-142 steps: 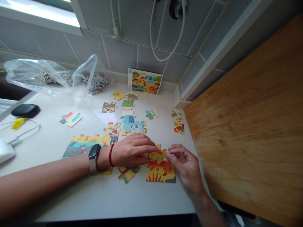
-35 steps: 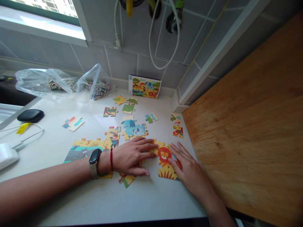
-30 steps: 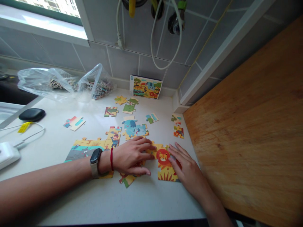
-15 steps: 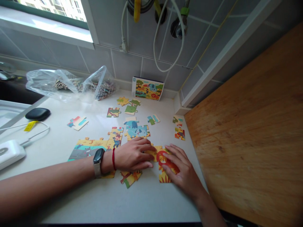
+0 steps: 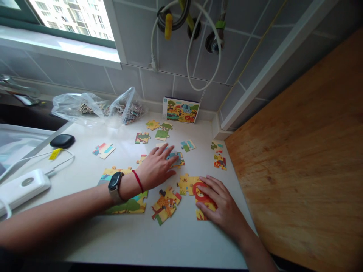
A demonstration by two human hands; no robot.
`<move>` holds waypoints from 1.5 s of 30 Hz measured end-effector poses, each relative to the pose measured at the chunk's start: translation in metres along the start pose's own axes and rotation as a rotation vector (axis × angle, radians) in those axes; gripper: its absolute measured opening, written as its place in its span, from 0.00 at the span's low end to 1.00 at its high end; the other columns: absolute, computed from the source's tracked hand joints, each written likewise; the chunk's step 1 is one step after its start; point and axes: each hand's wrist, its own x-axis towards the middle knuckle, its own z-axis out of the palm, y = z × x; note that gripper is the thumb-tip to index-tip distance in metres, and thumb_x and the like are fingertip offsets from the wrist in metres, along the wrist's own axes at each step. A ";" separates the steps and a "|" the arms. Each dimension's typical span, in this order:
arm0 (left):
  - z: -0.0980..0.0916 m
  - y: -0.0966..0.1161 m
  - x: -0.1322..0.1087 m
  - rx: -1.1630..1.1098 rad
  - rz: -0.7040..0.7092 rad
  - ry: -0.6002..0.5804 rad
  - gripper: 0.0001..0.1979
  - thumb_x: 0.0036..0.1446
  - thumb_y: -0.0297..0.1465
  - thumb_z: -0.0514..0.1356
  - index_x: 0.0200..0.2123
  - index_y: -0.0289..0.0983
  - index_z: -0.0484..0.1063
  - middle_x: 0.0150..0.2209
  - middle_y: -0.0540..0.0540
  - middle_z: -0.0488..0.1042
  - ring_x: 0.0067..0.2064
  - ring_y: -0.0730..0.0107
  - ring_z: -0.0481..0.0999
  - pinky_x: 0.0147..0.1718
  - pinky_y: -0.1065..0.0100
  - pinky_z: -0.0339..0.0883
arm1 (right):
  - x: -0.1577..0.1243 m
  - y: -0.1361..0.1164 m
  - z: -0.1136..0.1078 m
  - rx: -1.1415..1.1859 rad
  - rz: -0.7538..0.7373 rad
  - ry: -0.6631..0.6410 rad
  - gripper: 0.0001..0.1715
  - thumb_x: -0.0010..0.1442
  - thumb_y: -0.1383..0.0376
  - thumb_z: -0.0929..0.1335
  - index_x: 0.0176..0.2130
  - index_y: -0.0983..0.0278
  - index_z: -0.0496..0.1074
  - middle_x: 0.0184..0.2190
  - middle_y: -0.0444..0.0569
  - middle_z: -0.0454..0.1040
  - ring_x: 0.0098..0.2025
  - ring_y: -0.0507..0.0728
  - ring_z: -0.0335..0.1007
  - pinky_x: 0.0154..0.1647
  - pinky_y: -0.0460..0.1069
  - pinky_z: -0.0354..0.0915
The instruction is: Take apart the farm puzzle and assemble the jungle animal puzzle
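Note:
My left hand (image 5: 157, 164), palm down with fingers spread, reaches over the elephant puzzle section (image 5: 178, 159) and covers much of it. My right hand (image 5: 217, 200) lies flat with its fingers apart on the red lion puzzle section (image 5: 200, 193). Joined to the lion's left side are yellow puzzle pieces (image 5: 185, 184). Between the hands, nearer to me, sits a tilted leopard puzzle cluster (image 5: 167, 204). A larger joined puzzle section (image 5: 132, 206) with green and yellow lies partly under my left forearm.
The puzzle box (image 5: 181, 110) leans against the back wall. Loose pieces lie at the back (image 5: 162, 135), left (image 5: 104, 150) and right (image 5: 220, 161). Clear bags of pieces (image 5: 127, 111), a black oval object (image 5: 62, 141) and a white power strip (image 5: 27, 187) are leftward. A wooden panel (image 5: 297, 151) borders the right.
My left hand has moved up and away from the yellow pieces beside the lion to the elephant section, its fingers spreading. My right hand stays on the lion. The camera view has shifted slightly.

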 end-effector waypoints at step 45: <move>0.014 0.115 0.155 -0.181 0.285 -0.240 0.13 0.67 0.32 0.59 0.52 0.40 0.79 0.55 0.39 0.77 0.54 0.56 0.78 0.54 0.61 0.71 | 0.008 0.021 -0.004 0.840 0.542 0.886 0.38 0.64 0.35 0.62 0.36 0.64 0.80 0.37 0.58 0.83 0.41 0.64 0.78 0.38 0.55 0.71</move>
